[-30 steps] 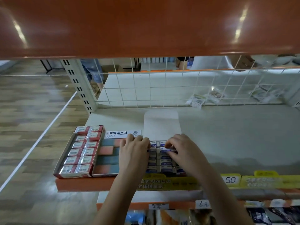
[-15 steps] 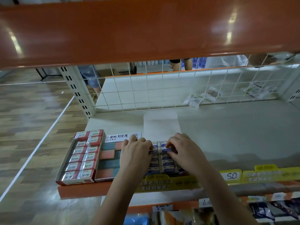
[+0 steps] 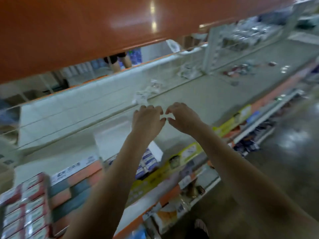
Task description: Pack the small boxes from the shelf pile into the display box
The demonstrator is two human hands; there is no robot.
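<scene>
Small boxes (image 3: 148,159) sit in the display box (image 3: 156,149) by the shelf's (image 3: 215,95) front edge; left hand (image 3: 147,121) and right hand (image 3: 183,118) hover above, fingers loosely curled, empty.

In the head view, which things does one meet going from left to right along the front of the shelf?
Red boxes → pink and teal pads → blue and white boxes → yellow label.

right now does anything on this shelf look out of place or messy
Yes: loose clear packets lie scattered at the back of the shelf, more farther right, unlike the neat boxes at near left. Both hands hold nothing.
</scene>
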